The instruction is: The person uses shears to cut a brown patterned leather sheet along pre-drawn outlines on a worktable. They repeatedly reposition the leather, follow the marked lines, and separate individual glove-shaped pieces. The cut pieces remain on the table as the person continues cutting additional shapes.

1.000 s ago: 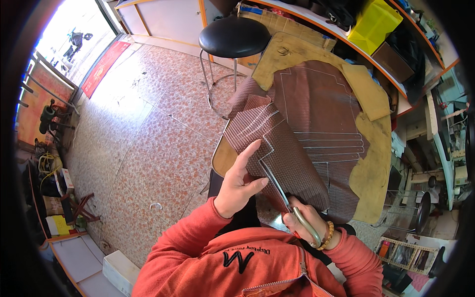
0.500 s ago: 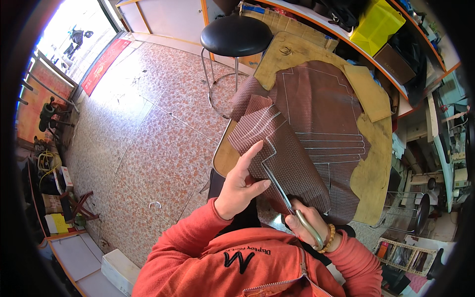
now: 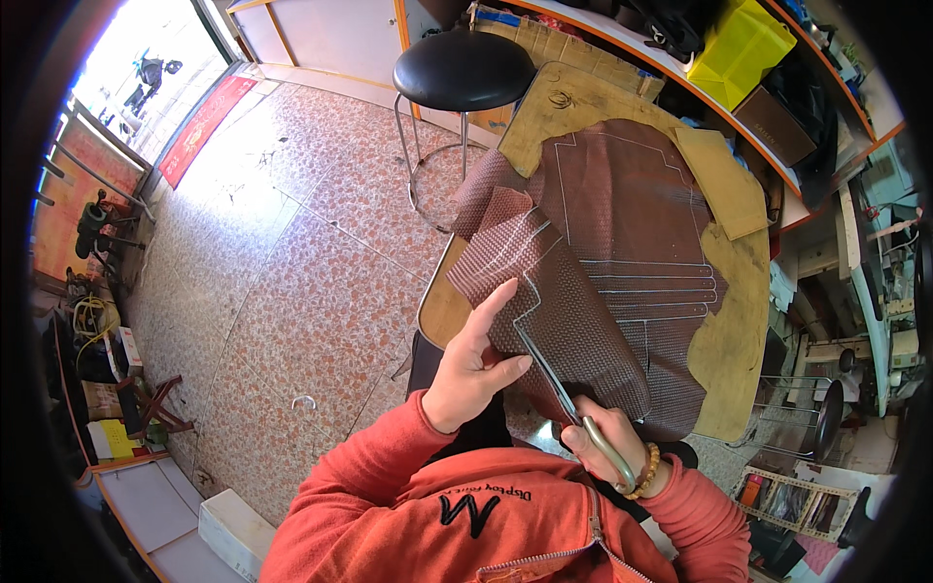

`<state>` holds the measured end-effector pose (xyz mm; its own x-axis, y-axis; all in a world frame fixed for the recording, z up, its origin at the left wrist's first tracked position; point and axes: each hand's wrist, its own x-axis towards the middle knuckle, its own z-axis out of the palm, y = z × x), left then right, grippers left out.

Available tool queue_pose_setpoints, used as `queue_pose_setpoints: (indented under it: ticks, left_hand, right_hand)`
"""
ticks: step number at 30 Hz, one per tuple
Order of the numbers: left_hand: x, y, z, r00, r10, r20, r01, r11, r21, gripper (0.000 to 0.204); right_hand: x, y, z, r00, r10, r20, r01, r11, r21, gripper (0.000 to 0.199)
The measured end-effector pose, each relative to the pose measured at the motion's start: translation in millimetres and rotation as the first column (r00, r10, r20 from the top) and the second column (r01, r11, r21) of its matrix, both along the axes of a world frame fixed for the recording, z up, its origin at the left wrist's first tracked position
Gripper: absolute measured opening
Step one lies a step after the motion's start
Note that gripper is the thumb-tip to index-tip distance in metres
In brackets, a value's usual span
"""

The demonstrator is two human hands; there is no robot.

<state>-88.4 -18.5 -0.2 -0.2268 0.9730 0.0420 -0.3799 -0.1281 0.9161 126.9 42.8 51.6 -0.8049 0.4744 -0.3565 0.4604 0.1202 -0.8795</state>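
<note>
A large sheet of brown woven-textured leather (image 3: 637, 209) has white outlines drawn on it. Its near left part is folded back in a thick flap (image 3: 583, 311). My right hand (image 3: 604, 442) grips the handles of a pair of scissors (image 3: 554, 379), whose blades lie at a stepped white line on the flap. Beside the blades, my left hand (image 3: 468, 374) rests at the flap's left edge. Its forefinger and thumb are stretched apart on the leather, and the other fingers are hidden.
Under the leather is a worn yellowish table (image 3: 734, 360) with a tan card piece (image 3: 724, 185) on it. A black round stool (image 3: 465, 70) stands beyond its left corner. Shelves with a yellow bag (image 3: 741, 51) run along the far right. A white box (image 3: 236, 534) sits at lower left.
The scissors and right hand have shifted very slightly, and the blades look a little more closed. My left hand and the leather stay in place.
</note>
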Motion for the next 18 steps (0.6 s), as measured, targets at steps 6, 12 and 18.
queue_pose_setpoints:
  ticks: [6, 12, 18]
  left_hand:
    - [1.2, -0.4, -0.4, 0.999, -0.018, 0.049, 0.018, 1.000, -0.001, 0.081]
    - [2.6, -0.3, 0.2, 0.998, -0.024, 0.062, 0.025, 1.000, -0.009, 0.081]
    - [4.1, -0.1, -2.4, 0.997, -0.023, 0.074, 0.024, 1.000, -0.013, 0.081]
  right_hand:
    - [-0.5, -0.3, -3.8, 1.000, 0.012, 0.007, -0.012, 1.000, 0.028, 0.057]
    - [-0.2, 0.7, -5.9, 0.999, 0.024, 0.033, -0.025, 0.999, 0.030, 0.057]
    - [0.5, 2.4, -3.2, 1.000, -0.009, 0.012, 0.008, 1.000, 0.019, 0.052]
